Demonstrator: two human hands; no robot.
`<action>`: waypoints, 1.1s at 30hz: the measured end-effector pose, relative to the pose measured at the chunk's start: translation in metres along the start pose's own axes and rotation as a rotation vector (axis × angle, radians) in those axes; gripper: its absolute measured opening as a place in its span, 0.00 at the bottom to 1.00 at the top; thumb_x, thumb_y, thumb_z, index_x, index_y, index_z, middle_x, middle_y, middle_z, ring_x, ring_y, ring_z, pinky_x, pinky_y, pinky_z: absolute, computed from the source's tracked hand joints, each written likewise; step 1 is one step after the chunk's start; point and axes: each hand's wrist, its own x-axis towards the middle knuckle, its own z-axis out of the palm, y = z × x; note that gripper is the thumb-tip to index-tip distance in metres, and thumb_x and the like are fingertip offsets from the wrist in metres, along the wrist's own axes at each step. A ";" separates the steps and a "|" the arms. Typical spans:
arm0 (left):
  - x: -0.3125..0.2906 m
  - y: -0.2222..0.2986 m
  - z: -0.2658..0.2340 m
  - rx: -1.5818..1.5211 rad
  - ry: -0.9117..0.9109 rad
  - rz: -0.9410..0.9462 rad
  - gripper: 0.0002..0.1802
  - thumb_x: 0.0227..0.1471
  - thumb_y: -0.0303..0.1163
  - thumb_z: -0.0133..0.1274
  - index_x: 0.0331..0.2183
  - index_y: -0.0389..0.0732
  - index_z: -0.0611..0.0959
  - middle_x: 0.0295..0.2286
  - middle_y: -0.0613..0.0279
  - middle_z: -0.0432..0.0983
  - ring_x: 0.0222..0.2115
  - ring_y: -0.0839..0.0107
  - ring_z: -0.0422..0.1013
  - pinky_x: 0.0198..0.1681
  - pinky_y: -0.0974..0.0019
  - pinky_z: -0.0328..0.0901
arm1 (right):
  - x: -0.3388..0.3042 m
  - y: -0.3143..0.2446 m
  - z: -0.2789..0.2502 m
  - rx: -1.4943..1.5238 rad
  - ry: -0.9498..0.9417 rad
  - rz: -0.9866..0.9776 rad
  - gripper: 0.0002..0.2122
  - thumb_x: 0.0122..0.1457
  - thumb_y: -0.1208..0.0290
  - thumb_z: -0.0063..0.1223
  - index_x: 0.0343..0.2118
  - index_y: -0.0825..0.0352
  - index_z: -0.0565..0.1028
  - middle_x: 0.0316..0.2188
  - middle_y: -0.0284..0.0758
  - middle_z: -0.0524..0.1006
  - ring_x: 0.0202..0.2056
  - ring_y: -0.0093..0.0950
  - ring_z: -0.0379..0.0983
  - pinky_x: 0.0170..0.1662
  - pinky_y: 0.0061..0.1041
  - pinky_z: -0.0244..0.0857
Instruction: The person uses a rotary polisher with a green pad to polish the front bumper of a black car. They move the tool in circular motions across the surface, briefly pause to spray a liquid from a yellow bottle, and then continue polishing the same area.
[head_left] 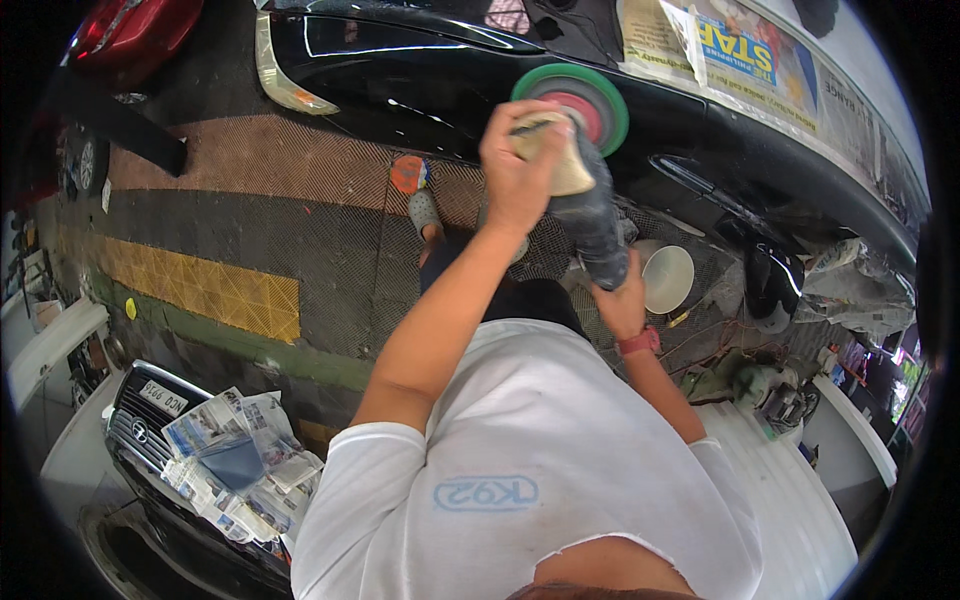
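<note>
I hold a dark grey polishing machine (598,225) with a round green and red pad (580,95) pressed against the side of a black car (400,80). My left hand (518,170) is wrapped over the tan head of the machine, just behind the pad. My right hand (620,300), with a red band on the wrist, grips the rear of the machine's body lower down. Both arms reach forward over my white shirt.
Newspaper (740,55) masks the car's upper part at top right. A white disc (668,277) and an orange object (408,172) lie on the tiled floor. Another car front (150,425) covered with newspaper sheets sits lower left. A red car (130,30) is top left.
</note>
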 end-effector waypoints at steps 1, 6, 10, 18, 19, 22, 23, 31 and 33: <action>0.015 0.003 -0.016 -0.016 0.092 0.007 0.14 0.57 0.27 0.68 0.43 0.37 0.81 0.40 0.59 0.83 0.40 0.75 0.78 0.47 0.68 0.73 | 0.005 -0.020 0.017 -0.068 -0.023 0.030 0.32 0.49 0.75 0.71 0.58 0.68 0.68 0.42 0.50 0.83 0.45 0.48 0.83 0.49 0.40 0.74; 0.089 0.039 -0.128 0.100 0.334 -0.001 0.10 0.55 0.25 0.69 0.38 0.41 0.84 0.35 0.64 0.84 0.35 0.78 0.77 0.42 0.71 0.73 | 0.040 -0.120 0.102 -0.028 -0.176 -0.014 0.33 0.49 0.69 0.73 0.58 0.66 0.67 0.43 0.54 0.83 0.47 0.55 0.81 0.48 0.46 0.74; 0.153 0.062 -0.219 0.123 0.417 -0.027 0.10 0.57 0.28 0.67 0.40 0.40 0.85 0.35 0.63 0.84 0.36 0.75 0.78 0.45 0.69 0.73 | 0.066 -0.199 0.166 -0.021 -0.316 0.038 0.34 0.51 0.64 0.72 0.58 0.66 0.65 0.43 0.57 0.82 0.47 0.57 0.80 0.49 0.48 0.74; 0.232 0.093 -0.340 0.224 0.512 -0.128 0.20 0.59 0.40 0.66 0.44 0.34 0.83 0.38 0.55 0.83 0.37 0.66 0.81 0.42 0.61 0.77 | 0.103 -0.280 0.235 0.092 -0.491 -0.110 0.33 0.53 0.65 0.67 0.58 0.72 0.63 0.41 0.58 0.81 0.45 0.58 0.80 0.51 0.51 0.73; 0.231 0.088 -0.365 0.176 0.517 -0.146 0.22 0.61 0.42 0.63 0.46 0.33 0.82 0.40 0.53 0.82 0.38 0.63 0.81 0.43 0.58 0.79 | 0.106 -0.281 0.235 0.063 -0.505 -0.148 0.33 0.53 0.66 0.67 0.58 0.72 0.63 0.40 0.58 0.82 0.45 0.58 0.80 0.51 0.51 0.73; 0.201 0.074 -0.358 0.079 0.642 -0.175 0.23 0.63 0.43 0.60 0.48 0.32 0.80 0.42 0.51 0.81 0.39 0.62 0.81 0.43 0.56 0.80 | 0.116 -0.268 0.219 -0.069 -0.487 -0.187 0.33 0.51 0.67 0.68 0.57 0.73 0.63 0.37 0.55 0.82 0.41 0.56 0.81 0.47 0.51 0.74; 0.183 0.074 -0.338 0.081 0.654 -0.225 0.21 0.65 0.42 0.57 0.48 0.33 0.79 0.41 0.52 0.81 0.41 0.62 0.81 0.44 0.55 0.80 | 0.116 -0.254 0.213 -0.102 -0.466 -0.200 0.32 0.50 0.68 0.68 0.57 0.70 0.65 0.38 0.54 0.83 0.42 0.55 0.81 0.46 0.52 0.74; 0.031 -0.013 -0.190 -0.001 0.575 -0.206 0.10 0.65 0.34 0.56 0.45 0.43 0.78 0.44 0.59 0.80 0.47 0.67 0.75 0.54 0.58 0.72 | 0.056 -0.088 0.102 -0.248 -0.268 -0.129 0.33 0.49 0.69 0.69 0.59 0.62 0.67 0.40 0.52 0.83 0.44 0.55 0.81 0.46 0.50 0.74; -0.015 -0.031 -0.135 -0.090 0.477 -0.287 0.10 0.64 0.31 0.58 0.46 0.43 0.78 0.48 0.58 0.78 0.50 0.67 0.73 0.58 0.59 0.70 | 0.034 -0.027 0.067 -0.278 -0.175 -0.081 0.32 0.49 0.70 0.70 0.59 0.60 0.69 0.41 0.52 0.83 0.45 0.55 0.81 0.46 0.49 0.75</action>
